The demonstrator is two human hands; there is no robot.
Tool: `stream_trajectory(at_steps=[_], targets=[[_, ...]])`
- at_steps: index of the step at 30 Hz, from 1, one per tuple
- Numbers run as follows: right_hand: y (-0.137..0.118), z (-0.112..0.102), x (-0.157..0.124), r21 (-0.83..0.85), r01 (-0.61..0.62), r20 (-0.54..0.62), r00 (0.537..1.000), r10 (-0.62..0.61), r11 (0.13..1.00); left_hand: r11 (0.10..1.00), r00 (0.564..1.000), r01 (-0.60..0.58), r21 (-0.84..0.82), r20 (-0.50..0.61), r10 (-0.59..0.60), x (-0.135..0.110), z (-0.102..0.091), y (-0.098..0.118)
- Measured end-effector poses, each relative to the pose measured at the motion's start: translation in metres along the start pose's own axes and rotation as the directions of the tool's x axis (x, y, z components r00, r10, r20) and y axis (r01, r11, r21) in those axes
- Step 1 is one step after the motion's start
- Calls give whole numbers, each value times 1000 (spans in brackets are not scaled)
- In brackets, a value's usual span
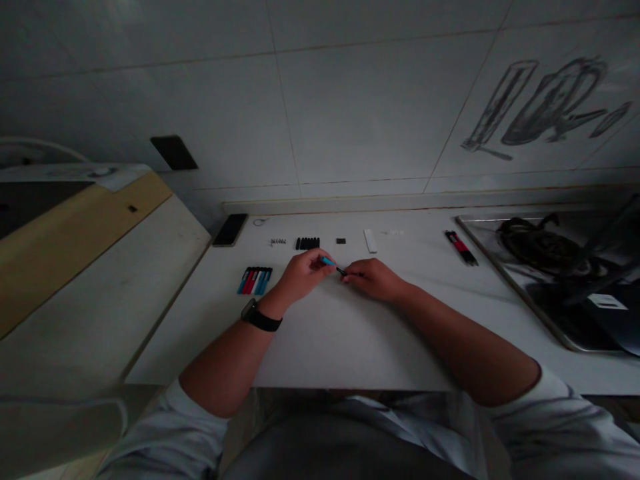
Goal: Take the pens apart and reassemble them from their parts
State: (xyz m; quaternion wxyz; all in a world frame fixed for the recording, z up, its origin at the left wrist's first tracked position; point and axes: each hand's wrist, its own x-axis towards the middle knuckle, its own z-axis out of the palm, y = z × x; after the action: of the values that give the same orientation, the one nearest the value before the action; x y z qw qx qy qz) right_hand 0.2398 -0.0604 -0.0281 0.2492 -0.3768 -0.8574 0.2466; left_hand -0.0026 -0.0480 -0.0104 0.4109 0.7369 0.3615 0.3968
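Note:
My left hand pinches a blue pen barrel between thumb and fingers. From the other side, my right hand is closed on a black pen part, which meets the blue barrel end to end or nearly so; whether they are joined I cannot tell. Left of my left hand lies a row of red, white and blue pen barrels with dark ends. Beyond the hands are short black pen pieces, several small springs and some tiny dark pieces.
A white strip and small pale pieces lie farther back. Red and black pens rest at the right, beside a gas stove. A phone and a ring-shaped item sit at the back left, near a large white box.

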Motion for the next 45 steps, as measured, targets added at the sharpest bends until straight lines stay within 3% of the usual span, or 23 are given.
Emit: stream_trajectory(at_steps=[6, 17, 25, 27, 30, 34, 38, 41, 45], targets=[[-2, -3, 1, 182, -52, 72, 997, 39, 982, 999, 1000, -18, -46, 8, 19, -1, -1, 1], [-4, -6, -1, 58, -70, 109, 992, 63, 996, 999, 998, -48, 20, 35, 48, -1, 0, 0], [-2, -2, -1, 79, -51, -30, 998, 54, 996, 996, 997, -79, 40, -16, 80, -1, -5, 6], [2, -5, 0, 33, -91, -115, 989, 94, 995, 993, 995, -98, 61, 0, 98, -1, -4, 6], [18, -21, -2, -84, -235, -326, 925, 196, 968, 985, 991, -129, 111, 42, 126, -1, -2, 5], [60, -53, -14, -192, -478, -590, 754, 288, 857, 950, 977, -192, 247, 135, 162, -2, -1, 3], [104, -74, -28, -188, -671, -648, 633, 423, 717, 912, 965, -235, 337, 194, 177, -2, -2, 0], [124, -74, -32, -190, -724, -616, 614, 494, 663, 897, 961, -251, 365, 208, 184, -2, -1, -1], [134, -70, -29, -220, -734, -610, 617, 496, 643, 879, 957, -265, 396, 222, 188, -4, 0, -2]])
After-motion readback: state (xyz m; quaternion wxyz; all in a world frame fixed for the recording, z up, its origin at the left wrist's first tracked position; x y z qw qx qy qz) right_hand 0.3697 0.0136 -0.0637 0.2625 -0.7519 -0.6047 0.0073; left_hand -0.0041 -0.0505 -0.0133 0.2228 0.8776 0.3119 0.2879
